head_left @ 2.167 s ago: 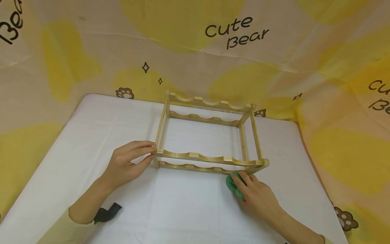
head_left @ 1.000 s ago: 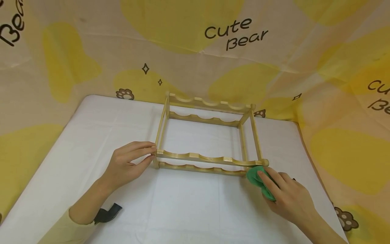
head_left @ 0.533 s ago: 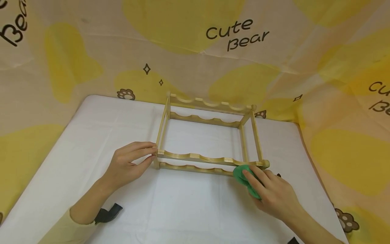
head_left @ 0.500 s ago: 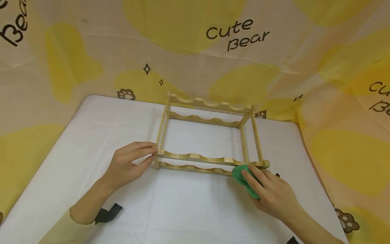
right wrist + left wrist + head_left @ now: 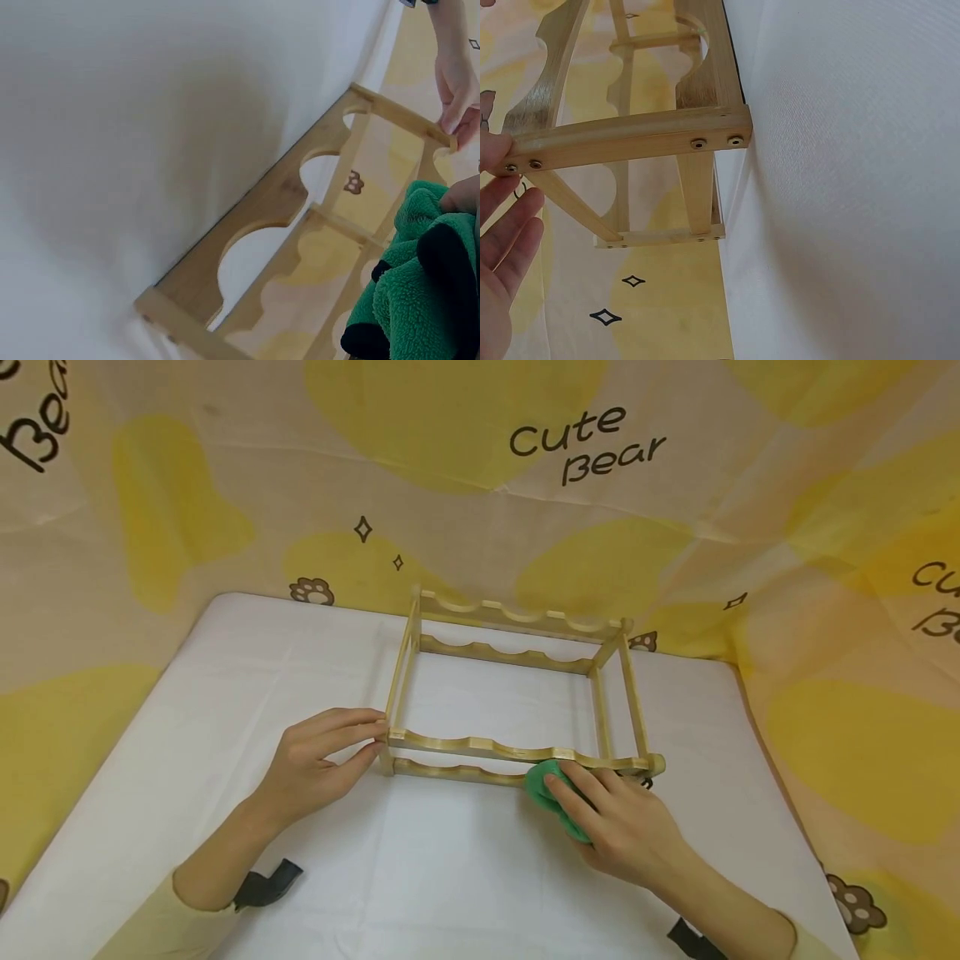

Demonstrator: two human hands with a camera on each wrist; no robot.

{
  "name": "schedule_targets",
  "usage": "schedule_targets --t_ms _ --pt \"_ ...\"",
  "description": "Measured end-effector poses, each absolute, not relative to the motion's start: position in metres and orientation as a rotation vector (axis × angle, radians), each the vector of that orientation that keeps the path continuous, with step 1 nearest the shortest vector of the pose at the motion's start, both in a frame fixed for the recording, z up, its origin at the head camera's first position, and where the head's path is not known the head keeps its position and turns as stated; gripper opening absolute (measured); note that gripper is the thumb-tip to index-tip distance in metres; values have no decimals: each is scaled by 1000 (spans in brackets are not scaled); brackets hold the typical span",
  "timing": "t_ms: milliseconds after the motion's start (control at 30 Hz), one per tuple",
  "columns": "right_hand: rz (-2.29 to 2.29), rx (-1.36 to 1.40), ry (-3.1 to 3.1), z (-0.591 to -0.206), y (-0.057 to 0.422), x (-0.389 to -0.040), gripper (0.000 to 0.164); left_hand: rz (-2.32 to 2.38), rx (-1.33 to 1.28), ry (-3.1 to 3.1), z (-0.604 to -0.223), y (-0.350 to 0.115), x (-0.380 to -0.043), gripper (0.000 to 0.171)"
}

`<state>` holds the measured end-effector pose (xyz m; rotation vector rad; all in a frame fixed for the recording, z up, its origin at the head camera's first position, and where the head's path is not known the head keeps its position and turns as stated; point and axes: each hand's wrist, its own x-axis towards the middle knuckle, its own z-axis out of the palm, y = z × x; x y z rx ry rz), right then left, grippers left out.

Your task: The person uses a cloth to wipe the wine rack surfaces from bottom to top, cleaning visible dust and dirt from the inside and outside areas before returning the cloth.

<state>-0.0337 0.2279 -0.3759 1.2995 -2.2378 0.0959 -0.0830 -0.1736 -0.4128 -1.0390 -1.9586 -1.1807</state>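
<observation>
Standing on the white-covered table (image 5: 442, 868), a two-tier scalloped wooden rack (image 5: 480, 746) was observed. Its near left corner was pinched between the thumb and fingers of the left hand (image 5: 315, 756). A green fleecy cloth (image 5: 405, 298) with dark patches was grasped by the right hand (image 5: 626, 827) at the front rails, right of centre. "Cute Bear" was read in black lettering (image 5: 588, 447) on the yellow-patterned backdrop (image 5: 450, 427); cropped repeats were noted at both sides.

From where I stand, the person's bare left grip (image 5: 315, 764) pinches, thumb across from nearly straight fingers. The bare right grip (image 5: 622, 822) holds on with bent fingers. Both bare forearms (image 5: 720, 897) reach forward, slanting inward.
</observation>
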Motion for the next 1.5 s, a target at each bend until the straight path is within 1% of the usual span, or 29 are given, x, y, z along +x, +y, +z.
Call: schedule_targets --t_ms 33,200,333,400,600,667,733,867,1067,1167,1300,1500 --pt "83 1304 -2252 -375 225 -34 48 -1179 -1039 -1958 -413 -173 -83 18" --pt "76 1324 -2231 -372 204 -38 74 -1169 -1038 -1957 -412 -173 -83 17" --pt "79 1330 -2171 -371 186 -41 78 -1172 -1039 -1967 -410 -173 -83 23" --pt "74 1330 -2177 -369 178 -42 77 -1173 -1040 -1971 -410 -173 -83 26" --pt "55 1337 -2182 -367 152 -44 72 -1177 -1042 -1969 -412 -174 -83 18" --pt "56 1342 -2175 -367 144 -46 72 -1177 -1041 -1970 -412 -174 -83 18" --pt "47 1345 -2182 -367 136 -46 70 -1175 -1037 -1973 -412 -174 -83 22" --pt "24 1352 -2180 -366 121 -48 60 -1170 -1032 -1976 -412 -173 -82 29" --pt "-19 1384 -2154 -369 105 -51 40 -1166 -1032 -1974 -412 -174 -82 30" --pt "-38 1392 -2138 -371 101 -52 34 -1163 -1033 -1970 -412 -174 -82 31" --pt "-40 1379 -2159 -370 104 -51 38 -1164 -1031 -1970 -412 -174 -82 31" --pt "-34 1336 -2234 -366 122 -45 61 -1173 -1027 -1973 -412 -174 -82 31"
